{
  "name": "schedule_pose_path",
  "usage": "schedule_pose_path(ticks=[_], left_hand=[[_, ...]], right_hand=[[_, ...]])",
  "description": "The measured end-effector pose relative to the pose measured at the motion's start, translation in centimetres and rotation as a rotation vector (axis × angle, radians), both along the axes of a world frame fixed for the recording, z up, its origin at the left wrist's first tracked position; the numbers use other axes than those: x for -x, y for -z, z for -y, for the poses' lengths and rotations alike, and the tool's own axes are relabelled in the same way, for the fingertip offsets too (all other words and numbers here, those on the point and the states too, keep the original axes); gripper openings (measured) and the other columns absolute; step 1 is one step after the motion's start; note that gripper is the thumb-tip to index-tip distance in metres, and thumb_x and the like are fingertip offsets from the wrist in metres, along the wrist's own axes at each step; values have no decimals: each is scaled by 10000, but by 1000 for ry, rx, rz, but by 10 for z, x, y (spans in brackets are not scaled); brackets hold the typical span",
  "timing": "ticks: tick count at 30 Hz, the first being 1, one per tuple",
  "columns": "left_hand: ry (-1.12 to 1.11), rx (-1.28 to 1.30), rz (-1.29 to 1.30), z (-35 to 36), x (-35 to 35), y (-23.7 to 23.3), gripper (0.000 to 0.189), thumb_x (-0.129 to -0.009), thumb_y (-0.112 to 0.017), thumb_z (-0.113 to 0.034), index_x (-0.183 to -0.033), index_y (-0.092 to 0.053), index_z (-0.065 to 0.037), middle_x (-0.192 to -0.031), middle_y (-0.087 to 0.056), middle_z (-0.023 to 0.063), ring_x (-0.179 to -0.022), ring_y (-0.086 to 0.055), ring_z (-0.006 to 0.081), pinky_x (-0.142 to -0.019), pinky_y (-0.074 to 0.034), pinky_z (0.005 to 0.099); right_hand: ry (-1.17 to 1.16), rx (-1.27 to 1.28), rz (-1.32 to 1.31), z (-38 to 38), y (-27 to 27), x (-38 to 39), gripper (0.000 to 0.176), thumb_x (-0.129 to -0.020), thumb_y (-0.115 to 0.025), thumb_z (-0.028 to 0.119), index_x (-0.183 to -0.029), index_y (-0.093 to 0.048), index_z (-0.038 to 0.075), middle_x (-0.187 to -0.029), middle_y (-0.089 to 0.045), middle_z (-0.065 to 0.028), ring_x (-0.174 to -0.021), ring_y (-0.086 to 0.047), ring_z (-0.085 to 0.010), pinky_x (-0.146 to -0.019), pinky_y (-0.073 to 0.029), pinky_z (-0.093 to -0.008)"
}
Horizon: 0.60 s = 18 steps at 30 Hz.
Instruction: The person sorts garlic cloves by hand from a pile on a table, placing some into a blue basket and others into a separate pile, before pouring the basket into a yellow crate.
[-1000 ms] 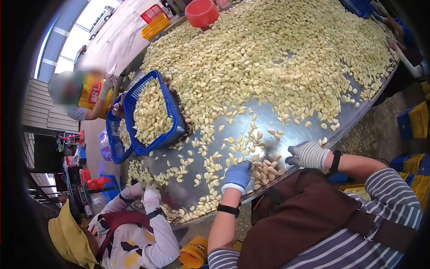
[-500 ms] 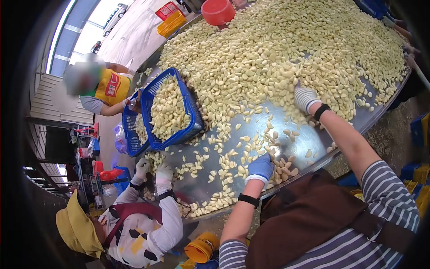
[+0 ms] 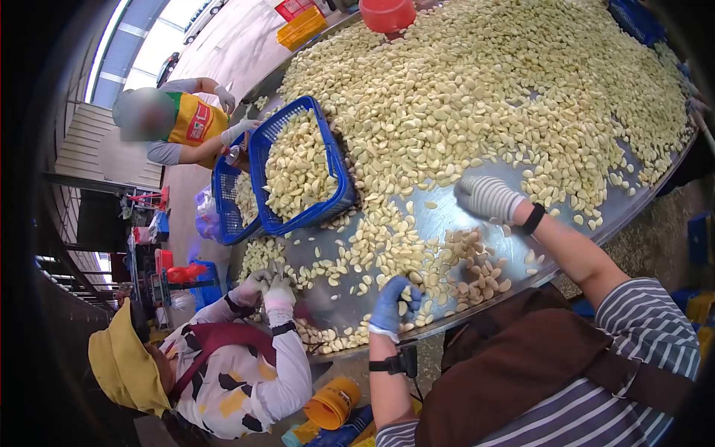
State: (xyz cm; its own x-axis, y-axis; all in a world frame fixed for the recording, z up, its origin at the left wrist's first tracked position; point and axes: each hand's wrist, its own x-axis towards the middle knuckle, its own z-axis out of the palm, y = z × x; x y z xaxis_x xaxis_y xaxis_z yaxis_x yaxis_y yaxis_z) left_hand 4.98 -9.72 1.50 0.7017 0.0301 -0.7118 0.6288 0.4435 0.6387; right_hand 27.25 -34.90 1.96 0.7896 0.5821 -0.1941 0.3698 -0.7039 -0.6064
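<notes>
- Landmark: blue basket point(image 3: 309, 217), tilted on the steel worktop point(image 3: 439, 216) and filled with peeled garlic cloves point(image 3: 484, 89).
- The main heap of cloves lies beyond and to the right of the basket, covering most of the worktop. Thinner scatter runs from the basket's lower edge towards the near rim.
- Left hand point(image 3: 395, 304), blue-gloved: below and right of the basket at the near rim. The fingers are curled narrow, and a clove shows between them.
- Right hand point(image 3: 488, 197), in a striped glove: level with the basket's lower edge and well to its right, back upward on bare steel at the heap's fringe. The fingers are bent under, and a grip cannot be confirmed.
- Loose clove cluster point(image 3: 477, 276): between the two hands, apart from the basket.
- Second blue basket point(image 3: 227, 201): just left of the landmark basket, also holding cloves.
- A co-worker's white-gloved hands point(image 3: 272, 287) rest on cloves below the basket. Another co-worker's gloved hand point(image 3: 238, 130) is at its upper left corner.
- Red bowl point(image 3: 387, 13): far beyond the basket, on the heap.
</notes>
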Motion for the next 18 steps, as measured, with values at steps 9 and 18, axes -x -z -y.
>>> schedule_pose_path(ticks=[9, 18], left_hand=[[568, -1451, -33, -11, -28, 37, 261, -868, -592, -266, -1038, -599, -67, -956, -670, 190, -918, -651, 344, -788, -496, 451], [802, -1556, -120, -15, -43, 25, 249, -828, -600, -175, -1024, -581, -22, -871, -684, 176, -866, -672, 326, -760, -518, 431]], right_hand=[[-424, 483, -225, 33, 37, 29, 307, -831, -542, 299, -960, -650, 42, -834, -673, -176, -800, -660, -355, -720, -513, -449], [-128, 219, -30, 5, 12, 38, 215, -830, -552, 210, -935, -638, 43, -762, -654, -165, -740, -650, -346, -644, -514, -450]])
